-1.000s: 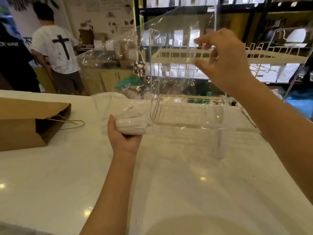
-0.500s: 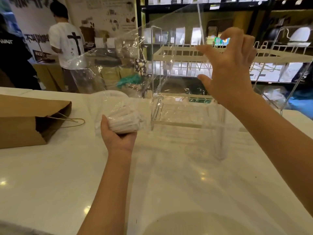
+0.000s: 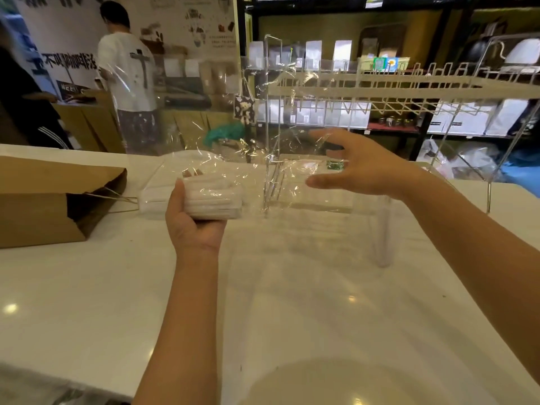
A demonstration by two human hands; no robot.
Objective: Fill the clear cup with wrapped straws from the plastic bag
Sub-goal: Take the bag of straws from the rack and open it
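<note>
The left hand (image 3: 194,226) grips a bundle of wrapped straws (image 3: 213,198) inside the clear plastic bag (image 3: 204,135), above the white desk (image 3: 87,287). To the right, the right hand (image 3: 359,171) hovers, fingers (image 3: 324,181) spread, holding nothing. A brown paper bag (image 3: 43,200) lies far left.

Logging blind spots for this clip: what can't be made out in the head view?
- Left hand fingertips: hidden behind the wrapped straws.
- Plastic bag opening: transparent, lost in glare.
- Clear cup: rim and contents too faint to tell.
- Right hand contact with bag: unclear.
</note>
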